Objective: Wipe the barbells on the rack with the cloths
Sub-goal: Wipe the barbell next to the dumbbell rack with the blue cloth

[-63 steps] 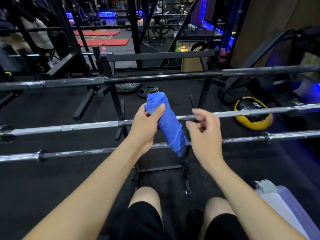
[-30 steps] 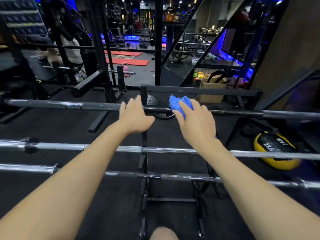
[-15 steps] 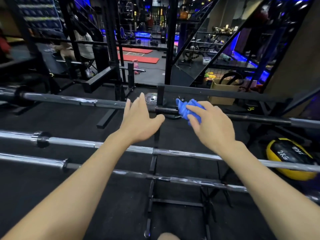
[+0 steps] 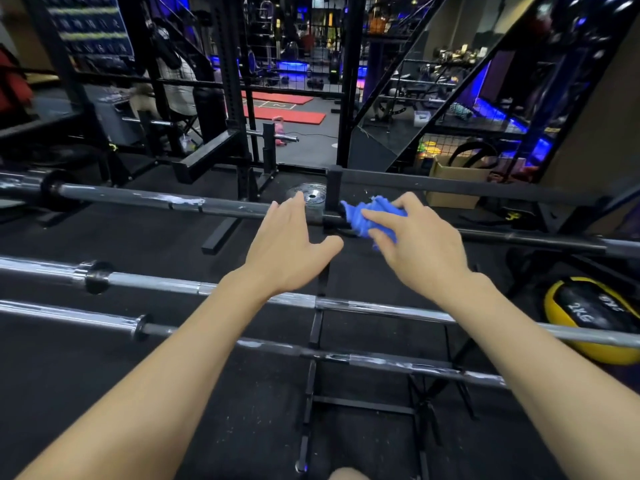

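Right hand (image 4: 420, 251) has a bunched blue cloth (image 4: 367, 216) under its fingers, which curl over it and press it onto the far barbell (image 4: 138, 199). Bits of the cloth stick out past the fingertips toward the left. Left hand (image 4: 291, 247) is spread flat with straight fingers and holds nothing. Its fingertips reach the same far bar, just to the left of the cloth, though I cannot tell if they really touch it.

That far bar is long and dark. It runs from side to side, left to right, and dips a little lower on the right. It has white, chalky marks on its left part. It lies on a black rack (image 4: 317, 341), beside a short black post.

Two more bars lie nearer to the person and point the same way, side to side. The middle barbell (image 4: 166, 285) is shiny silver and passes under both wrists. The near barbell (image 4: 381, 362) is darker, with white marks, and passes under both forearms.

A yellow and black ball (image 4: 595, 317) sits on the dark floor at the right. A round weight plate (image 4: 310, 194) lies flat on the floor behind the far bar.
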